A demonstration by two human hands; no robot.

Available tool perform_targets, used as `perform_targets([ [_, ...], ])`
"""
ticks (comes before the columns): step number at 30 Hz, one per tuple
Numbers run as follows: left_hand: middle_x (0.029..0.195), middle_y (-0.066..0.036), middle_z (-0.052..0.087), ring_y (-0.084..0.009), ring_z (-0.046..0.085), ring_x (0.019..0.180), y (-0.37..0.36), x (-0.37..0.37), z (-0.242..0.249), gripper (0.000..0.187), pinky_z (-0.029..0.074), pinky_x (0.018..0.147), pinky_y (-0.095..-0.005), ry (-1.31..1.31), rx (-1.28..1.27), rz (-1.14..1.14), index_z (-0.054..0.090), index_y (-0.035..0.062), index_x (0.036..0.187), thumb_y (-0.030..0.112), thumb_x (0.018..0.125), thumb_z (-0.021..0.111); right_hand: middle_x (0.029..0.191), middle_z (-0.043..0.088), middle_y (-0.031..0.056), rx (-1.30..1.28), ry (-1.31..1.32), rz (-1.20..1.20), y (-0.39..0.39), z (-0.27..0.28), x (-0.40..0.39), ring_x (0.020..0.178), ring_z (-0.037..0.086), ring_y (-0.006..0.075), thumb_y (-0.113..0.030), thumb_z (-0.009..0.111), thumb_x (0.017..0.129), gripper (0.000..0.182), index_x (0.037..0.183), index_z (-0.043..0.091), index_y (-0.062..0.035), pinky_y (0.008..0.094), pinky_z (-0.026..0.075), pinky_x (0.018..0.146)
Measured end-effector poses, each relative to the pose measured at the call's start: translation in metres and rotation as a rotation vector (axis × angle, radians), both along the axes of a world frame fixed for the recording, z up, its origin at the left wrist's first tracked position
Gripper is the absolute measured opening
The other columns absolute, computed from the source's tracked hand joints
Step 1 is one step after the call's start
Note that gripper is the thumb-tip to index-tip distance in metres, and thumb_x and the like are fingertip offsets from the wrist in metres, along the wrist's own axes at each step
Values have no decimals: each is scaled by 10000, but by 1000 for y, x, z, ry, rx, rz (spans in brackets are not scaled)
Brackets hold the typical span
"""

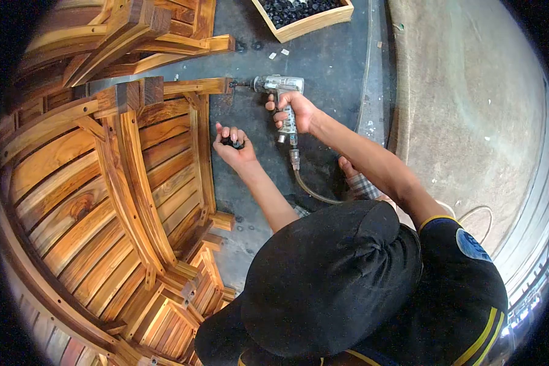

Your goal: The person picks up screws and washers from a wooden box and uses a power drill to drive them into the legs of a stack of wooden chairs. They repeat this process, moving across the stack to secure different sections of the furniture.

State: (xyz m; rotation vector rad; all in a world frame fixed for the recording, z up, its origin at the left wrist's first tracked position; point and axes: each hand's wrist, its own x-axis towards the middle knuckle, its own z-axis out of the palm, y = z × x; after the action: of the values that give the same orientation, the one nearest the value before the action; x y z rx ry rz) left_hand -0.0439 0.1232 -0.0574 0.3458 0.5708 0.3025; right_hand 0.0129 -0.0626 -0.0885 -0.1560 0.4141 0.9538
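Observation:
My right hand point(294, 111) is wrapped round the grip of a silver air-powered driver point(287, 84). The driver's tip points left and meets the end of a wooden leg point(210, 86) on a slatted wooden piece of furniture point(79, 204). Lower and to the left, my left hand point(235, 146) is palm up with its fingers curled over small black parts point(230, 143). A hose point(311, 191) runs down from the driver's grip and passes behind the black cap.
A wooden box point(316, 25) of small black parts stands at the top. More wooden furniture point(158, 36) lies upper left. A brown mat point(457, 122) covers the right side. What looks like a bare foot point(346, 166) shows beside checked cloth point(363, 186). A black cap point(329, 274) fills the bottom.

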Motion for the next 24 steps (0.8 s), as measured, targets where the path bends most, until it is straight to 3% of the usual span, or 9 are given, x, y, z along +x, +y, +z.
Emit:
perform_targets([
  [13,675,-23,445,-136,379,511,2,-3,9,130,289,410,-252,59,175,-17,465,88,852,181,935,429,792,536,2,-28,-17,-30,5,-2,-4,446,400,95,-39,485,665,248,900,479,-118,339,458,516],
  [24,688,-22,465,-126,382,515,-4,-3,0,97,302,412,-249,77,103,-98,478,73,917,168,924,461,770,555,2,-29,13,-27,7,-6,-4,452,424,120,-30,520,644,264,880,487,-144,367,465,520],
])
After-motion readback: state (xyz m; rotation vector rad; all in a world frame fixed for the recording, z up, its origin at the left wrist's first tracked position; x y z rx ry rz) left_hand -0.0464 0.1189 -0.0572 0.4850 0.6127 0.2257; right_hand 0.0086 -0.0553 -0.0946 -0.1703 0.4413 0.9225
